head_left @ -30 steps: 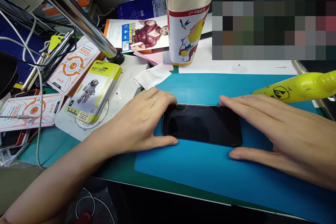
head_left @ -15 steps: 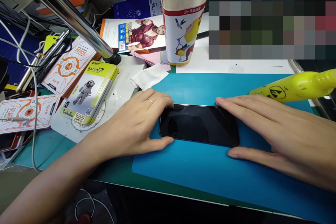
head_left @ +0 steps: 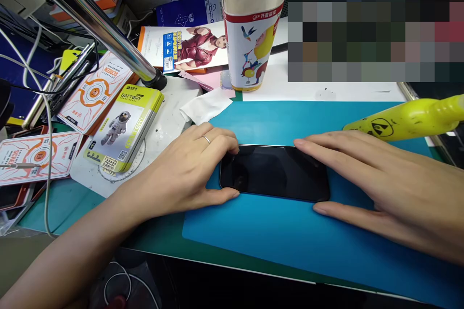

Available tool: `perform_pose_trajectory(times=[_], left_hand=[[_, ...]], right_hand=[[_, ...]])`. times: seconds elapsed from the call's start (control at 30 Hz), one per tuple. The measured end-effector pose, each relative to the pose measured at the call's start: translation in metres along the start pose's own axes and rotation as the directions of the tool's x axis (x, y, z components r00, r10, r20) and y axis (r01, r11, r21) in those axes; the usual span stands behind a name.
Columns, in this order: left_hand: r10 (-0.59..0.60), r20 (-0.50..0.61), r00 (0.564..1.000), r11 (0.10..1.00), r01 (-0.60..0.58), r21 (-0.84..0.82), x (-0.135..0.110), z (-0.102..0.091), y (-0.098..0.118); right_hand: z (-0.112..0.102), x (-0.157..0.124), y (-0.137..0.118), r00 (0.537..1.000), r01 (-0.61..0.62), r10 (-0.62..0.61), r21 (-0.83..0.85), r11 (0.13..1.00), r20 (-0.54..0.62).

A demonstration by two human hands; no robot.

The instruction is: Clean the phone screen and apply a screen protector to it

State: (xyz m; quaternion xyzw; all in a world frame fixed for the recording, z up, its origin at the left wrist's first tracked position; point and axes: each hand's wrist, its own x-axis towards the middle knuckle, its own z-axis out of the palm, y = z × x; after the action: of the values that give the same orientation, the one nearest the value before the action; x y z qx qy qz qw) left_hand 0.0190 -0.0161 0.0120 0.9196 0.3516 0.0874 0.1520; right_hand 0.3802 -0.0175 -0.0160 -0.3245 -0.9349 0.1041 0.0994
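Observation:
A smartphone with a dark, glossy screen lies face up on a blue mat. My left hand, with a ring on one finger, grips the phone's left end: thumb at the near edge, curled fingers at the far edge. My right hand is at the other end with its fingers stretched out. Its index fingertip meets the far edge, and its thumb lies on the mat beside the near right corner; whether that thumb touches the phone I cannot tell.
Behind the right hand lies a yellow bottle. A large drink bottle stands at the back. Left are a metal stand pole, a battery box, screen boxes and loose cables. A white cloth touches the mat.
The right hand has shifted very slightly left along the phone. The left hand and the phone look almost unmoved.

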Motion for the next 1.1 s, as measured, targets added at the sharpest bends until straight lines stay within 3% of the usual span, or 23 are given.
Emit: perform_pose_trajectory(times=[0.53, 1.1], left_hand=[[0.035, -0.007, 0.999, 0.999, -0.035, 0.026, 0.0008, -0.0014, 0.0009], [0.02, 0.015, 1.0, 0.999, -0.021, 0.024, -0.0002, -0.001, -0.0003]], right_hand=[[0.0004, 0.0024, -0.0017, 1.0, 0.029, -0.029, -0.063, 0.998, 0.002], [0.0003, 0.0038, -0.0037, 0.999, -0.016, 0.015, -0.009, 1.0, -0.028]])
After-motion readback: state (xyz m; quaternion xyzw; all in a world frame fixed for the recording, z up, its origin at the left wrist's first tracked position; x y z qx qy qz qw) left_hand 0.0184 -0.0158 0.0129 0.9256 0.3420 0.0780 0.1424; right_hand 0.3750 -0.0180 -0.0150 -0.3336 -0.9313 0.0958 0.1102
